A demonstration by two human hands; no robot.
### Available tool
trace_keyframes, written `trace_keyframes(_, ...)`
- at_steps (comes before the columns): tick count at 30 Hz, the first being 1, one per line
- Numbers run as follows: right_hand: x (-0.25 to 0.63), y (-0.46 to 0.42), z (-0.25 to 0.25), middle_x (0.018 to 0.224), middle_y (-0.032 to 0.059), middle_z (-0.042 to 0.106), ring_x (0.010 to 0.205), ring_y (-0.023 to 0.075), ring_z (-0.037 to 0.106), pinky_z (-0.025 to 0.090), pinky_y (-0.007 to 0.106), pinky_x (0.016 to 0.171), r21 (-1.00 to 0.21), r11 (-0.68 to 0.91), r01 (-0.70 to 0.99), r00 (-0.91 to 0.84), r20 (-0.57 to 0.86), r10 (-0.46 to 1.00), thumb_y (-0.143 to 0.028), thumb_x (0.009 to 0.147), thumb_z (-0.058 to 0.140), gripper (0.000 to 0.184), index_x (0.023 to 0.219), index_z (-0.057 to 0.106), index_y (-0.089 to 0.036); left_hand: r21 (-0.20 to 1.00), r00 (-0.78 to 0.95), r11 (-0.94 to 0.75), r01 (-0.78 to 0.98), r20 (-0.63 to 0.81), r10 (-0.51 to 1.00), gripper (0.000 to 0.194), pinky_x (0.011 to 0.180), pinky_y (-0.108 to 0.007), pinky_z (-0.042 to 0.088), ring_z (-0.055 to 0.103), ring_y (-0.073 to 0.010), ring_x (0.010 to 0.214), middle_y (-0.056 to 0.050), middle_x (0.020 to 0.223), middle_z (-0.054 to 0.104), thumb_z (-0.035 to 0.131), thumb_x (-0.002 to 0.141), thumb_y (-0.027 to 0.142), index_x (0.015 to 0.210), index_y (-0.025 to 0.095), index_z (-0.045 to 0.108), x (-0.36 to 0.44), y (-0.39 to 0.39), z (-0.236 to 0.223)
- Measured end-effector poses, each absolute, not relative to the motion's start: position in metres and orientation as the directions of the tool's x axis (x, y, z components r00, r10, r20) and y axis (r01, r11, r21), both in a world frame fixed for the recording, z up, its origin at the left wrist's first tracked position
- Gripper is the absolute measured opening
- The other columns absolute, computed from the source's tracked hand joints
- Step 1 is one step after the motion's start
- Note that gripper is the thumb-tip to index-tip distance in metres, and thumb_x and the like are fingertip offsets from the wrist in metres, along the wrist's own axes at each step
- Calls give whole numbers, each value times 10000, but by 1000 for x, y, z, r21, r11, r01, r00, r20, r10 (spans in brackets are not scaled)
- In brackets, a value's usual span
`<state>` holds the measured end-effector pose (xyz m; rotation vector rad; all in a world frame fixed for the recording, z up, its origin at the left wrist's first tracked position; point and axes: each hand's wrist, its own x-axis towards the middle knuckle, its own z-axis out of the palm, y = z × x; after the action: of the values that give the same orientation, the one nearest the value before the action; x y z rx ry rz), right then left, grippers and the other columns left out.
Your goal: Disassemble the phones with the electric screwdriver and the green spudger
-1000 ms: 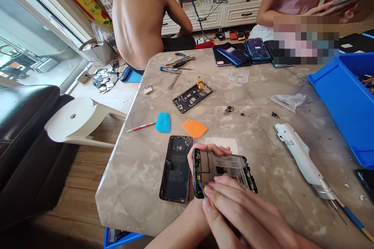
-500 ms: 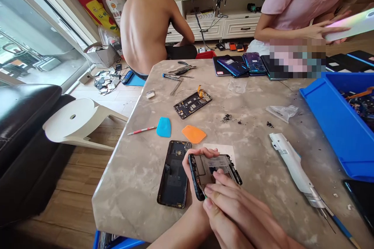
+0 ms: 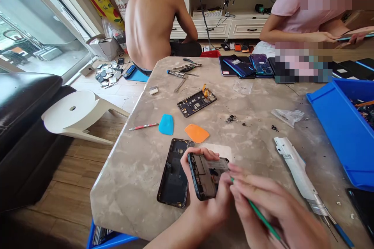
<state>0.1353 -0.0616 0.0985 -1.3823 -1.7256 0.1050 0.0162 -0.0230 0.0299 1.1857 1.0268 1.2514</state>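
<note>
My left hand (image 3: 198,198) is wrapped round an opened phone (image 3: 206,179), its inner side facing up and tilted. Fingers curl over its far edge and the thumb lies at its near right. In my right hand (image 3: 271,206) is a thin green-handled tool (image 3: 264,220), pinched like a pen; its tip is hidden by fingers at the phone's right end. Left of the phone lies a dark phone back cover (image 3: 173,179). Beyond are an orange pry pick (image 3: 197,133), a blue pry pick (image 3: 166,124) and another opened phone (image 3: 197,101) with an orange flex cable.
A blue bin (image 3: 336,124) of parts stands at right, near a white handheld tool (image 3: 298,175). Loose screws (image 3: 230,119), tweezers and screwdrivers (image 3: 184,71) lie farther back. Two people sit beyond the table (image 3: 125,186); a white stool (image 3: 73,113) is at left.
My right hand has moved right along the phone, from its near left corner to its right end, and the green tool's handle now shows. The person in pink has tilted the held device flat.
</note>
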Motion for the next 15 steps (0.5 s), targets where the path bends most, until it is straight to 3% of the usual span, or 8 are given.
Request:
trace_keyframes(2,141,-58,99,1047,41,832,907,206,827,700,215,783,-610,339,716,86,559,825,-119,910,725,183,1065,748,-213,989,-16,-108,-99,107,994,485,929,-439,568,573,-218,952,-18,1053,491,659,914,418,1278,361,344,19,-18,42)
trace_keyframes(4,145,-56,97,1001,37,829,859,187,824,691,197,749,-649,285,706,219,582,783,-116,906,746,159,1036,757,-206,997,-19,-74,21,74,997,601,821,-394,562,582,-208,874,-11,1010,517,745,800,399,1273,316,384,25,-9,57)
trace_keyframes(6,150,-54,92,956,38,821,804,175,816,680,194,737,-736,211,644,429,575,696,-146,898,789,123,1013,772,-186,979,41,7,202,-15,999,650,761,-396,549,620,-234,830,-18,962,582,789,700,407,1239,272,452,32,1,72)
trace_keyframes(9,162,-53,81,897,44,801,720,181,801,682,230,704,-917,104,386,706,366,606,-259,904,834,162,1003,764,-153,879,109,-6,478,-52,993,556,742,-444,543,682,-326,859,-59,935,664,784,676,438,1127,250,520,41,10,85)
trace_keyframes(11,171,-53,74,905,57,794,703,201,795,691,278,681,-965,65,253,753,239,613,-321,892,854,238,1008,752,-140,808,128,-49,588,-34,991,491,727,-454,544,700,-363,869,-77,929,684,773,695,469,1057,255,519,44,12,86)
trace_keyframes(15,175,-54,68,947,85,796,739,228,793,700,341,692,-984,64,165,773,169,611,-357,868,875,287,1004,750,-137,767,140,-56,640,-45,989,449,723,-457,549,713,-373,873,-77,911,691,757,725,483,1021,260,503,43,11,81)
